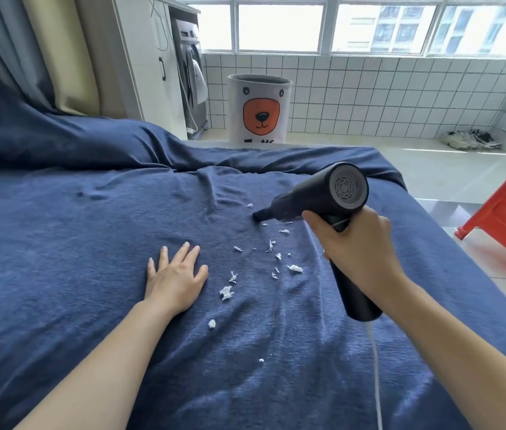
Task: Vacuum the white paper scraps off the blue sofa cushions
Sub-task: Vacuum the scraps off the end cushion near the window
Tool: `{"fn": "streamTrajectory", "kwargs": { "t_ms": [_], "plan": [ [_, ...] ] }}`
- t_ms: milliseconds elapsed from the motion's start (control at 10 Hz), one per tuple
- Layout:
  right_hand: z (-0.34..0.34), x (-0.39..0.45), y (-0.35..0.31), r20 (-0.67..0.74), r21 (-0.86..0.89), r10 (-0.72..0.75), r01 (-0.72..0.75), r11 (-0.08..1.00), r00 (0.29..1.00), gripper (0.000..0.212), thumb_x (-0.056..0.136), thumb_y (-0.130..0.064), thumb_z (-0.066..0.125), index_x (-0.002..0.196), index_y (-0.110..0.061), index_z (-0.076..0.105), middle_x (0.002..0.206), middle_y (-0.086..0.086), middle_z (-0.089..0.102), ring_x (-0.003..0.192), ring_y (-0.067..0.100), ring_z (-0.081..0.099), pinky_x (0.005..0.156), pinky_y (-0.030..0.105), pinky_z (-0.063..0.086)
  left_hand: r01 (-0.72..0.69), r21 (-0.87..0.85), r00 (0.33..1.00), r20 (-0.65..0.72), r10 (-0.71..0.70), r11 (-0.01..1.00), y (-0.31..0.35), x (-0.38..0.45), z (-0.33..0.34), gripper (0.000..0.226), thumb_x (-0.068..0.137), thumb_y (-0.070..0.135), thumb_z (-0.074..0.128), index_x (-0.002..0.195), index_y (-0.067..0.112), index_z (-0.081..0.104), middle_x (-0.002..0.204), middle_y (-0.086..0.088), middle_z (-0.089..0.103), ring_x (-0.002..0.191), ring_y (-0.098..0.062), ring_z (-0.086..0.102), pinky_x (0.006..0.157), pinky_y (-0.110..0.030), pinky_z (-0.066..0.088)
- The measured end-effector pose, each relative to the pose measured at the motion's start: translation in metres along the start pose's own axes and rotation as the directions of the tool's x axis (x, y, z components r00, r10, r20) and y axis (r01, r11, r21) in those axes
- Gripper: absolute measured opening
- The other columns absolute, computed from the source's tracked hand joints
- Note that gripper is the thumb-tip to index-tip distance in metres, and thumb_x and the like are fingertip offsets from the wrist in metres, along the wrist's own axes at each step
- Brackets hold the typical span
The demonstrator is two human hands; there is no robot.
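The blue sofa cushion (90,274) looked soft and wrinkly. I held the black vacuum (323,197) by its hard handle; my right hand (357,243) was wrapped around it. My left hand (174,277) lay flat. The paper scraps (264,265) looked light, in the middle, between my hands, just below the nozzle.

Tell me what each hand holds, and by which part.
The right hand has its grip around the handle of the black handheld vacuum. The left hand holds nothing; it rests flat on the blue sofa cover.
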State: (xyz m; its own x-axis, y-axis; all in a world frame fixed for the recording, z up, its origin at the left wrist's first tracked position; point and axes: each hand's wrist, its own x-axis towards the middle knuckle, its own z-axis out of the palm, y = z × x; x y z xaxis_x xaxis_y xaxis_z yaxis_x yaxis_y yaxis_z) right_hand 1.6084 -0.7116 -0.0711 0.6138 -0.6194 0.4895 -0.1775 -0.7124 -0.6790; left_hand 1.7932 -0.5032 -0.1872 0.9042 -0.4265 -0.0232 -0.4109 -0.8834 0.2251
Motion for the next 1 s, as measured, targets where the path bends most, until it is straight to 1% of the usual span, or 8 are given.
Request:
{"fn": "streamTrajectory", "kwargs": {
  "t_ms": [100,200,300,400,500,600,800,1000],
  "plan": [
    [0.012,0.005,0.002,-0.011,0.031,0.023,-0.023,0.999,1.000,0.036,0.082,-0.048,0.074,0.072,-0.016,0.060,0.056,-0.011,0.060,0.061,0.007,0.057,0.057,0.000,0.037,0.000,0.002,1.000,-0.008,0.000,1.000,0.002,0.001,0.000,0.058,0.097,0.052,0.027,0.151,0.034,0.017,0.160,0.013,0.006,0.148,-0.028,-0.002,0.118,-0.051,0.000],
    [0.024,0.011,0.003,-0.031,0.024,0.013,-0.012,1.000,0.999,0.038,0.083,-0.047,0.074,0.070,-0.015,0.056,0.056,-0.013,0.052,0.063,0.015,0.048,0.058,0.004,0.034,0.004,0.001,1.000,-0.009,-0.004,1.000,0.003,0.002,0.000,0.058,0.097,0.052,0.026,0.151,0.034,0.016,0.160,0.012,0.006,0.148,-0.028,-0.003,0.118,-0.051,-0.001],
    [0.037,0.022,0.005,-0.039,0.035,0.032,-0.030,0.999,0.999,0.038,0.084,-0.048,0.073,0.079,-0.011,0.065,0.059,-0.010,0.050,0.068,0.016,0.046,0.058,0.006,0.033,0.007,0.005,1.000,-0.009,-0.007,1.000,0.002,0.003,0.001,0.058,0.097,0.052,0.026,0.152,0.034,0.016,0.160,0.012,0.006,0.148,-0.028,-0.003,0.118,-0.051,-0.002],
    [0.045,0.029,0.010,-0.042,0.025,0.030,-0.029,0.999,0.999,0.045,0.083,-0.051,0.072,0.088,-0.006,0.069,0.065,-0.003,0.058,0.068,0.017,0.049,0.057,0.004,0.034,0.009,0.004,1.000,-0.013,-0.008,1.000,0.002,0.004,0.001,0.058,0.097,0.052,0.026,0.151,0.034,0.016,0.160,0.013,0.006,0.148,-0.027,-0.003,0.118,-0.051,-0.001],
    [0.042,0.029,0.014,-0.061,-0.001,0.042,-0.042,0.999,0.997,0.047,0.083,-0.052,0.071,0.096,-0.006,0.069,0.076,0.004,0.066,0.076,0.022,0.058,0.059,0.017,0.031,0.006,0.000,1.000,-0.014,-0.006,1.000,0.002,0.004,0.001,0.058,0.097,0.052,0.027,0.151,0.034,0.016,0.160,0.013,0.007,0.148,-0.026,-0.003,0.118,-0.050,-0.002],
    [0.029,0.028,0.017,-0.098,-0.071,0.030,-0.037,0.997,0.995,0.048,0.083,-0.053,0.071,0.101,-0.008,0.067,0.092,0.011,0.074,0.093,0.033,0.065,0.067,0.024,0.032,0.004,0.001,1.000,-0.017,-0.004,1.000,0.003,0.004,0.001,0.058,0.097,0.052,0.027,0.151,0.034,0.017,0.160,0.013,0.007,0.148,-0.026,-0.003,0.118,-0.051,-0.001],
    [0.003,0.022,0.022,-0.089,-0.100,0.041,-0.050,0.994,0.995,0.040,0.082,-0.053,0.071,0.085,-0.014,0.063,0.077,0.007,0.068,0.089,0.033,0.065,0.069,0.025,0.035,0.008,0.000,1.000,-0.013,-0.008,1.000,0.004,0.003,-0.001,0.058,0.097,0.052,0.027,0.151,0.034,0.017,0.160,0.012,0.007,0.148,-0.027,-0.002,0.118,-0.051,-0.001],
    [-0.007,0.012,0.018,-0.029,-0.065,0.055,-0.057,0.996,0.998,0.047,0.078,-0.061,0.066,0.077,-0.013,0.066,0.066,0.002,0.069,0.079,0.023,0.067,0.064,0.025,0.040,0.011,-0.005,1.000,-0.007,-0.011,1.000,0.003,0.002,-0.001,0.058,0.097,0.052,0.027,0.151,0.034,0.017,0.160,0.012,0.008,0.148,-0.027,-0.002,0.118,-0.051,-0.001]
  ]
}}
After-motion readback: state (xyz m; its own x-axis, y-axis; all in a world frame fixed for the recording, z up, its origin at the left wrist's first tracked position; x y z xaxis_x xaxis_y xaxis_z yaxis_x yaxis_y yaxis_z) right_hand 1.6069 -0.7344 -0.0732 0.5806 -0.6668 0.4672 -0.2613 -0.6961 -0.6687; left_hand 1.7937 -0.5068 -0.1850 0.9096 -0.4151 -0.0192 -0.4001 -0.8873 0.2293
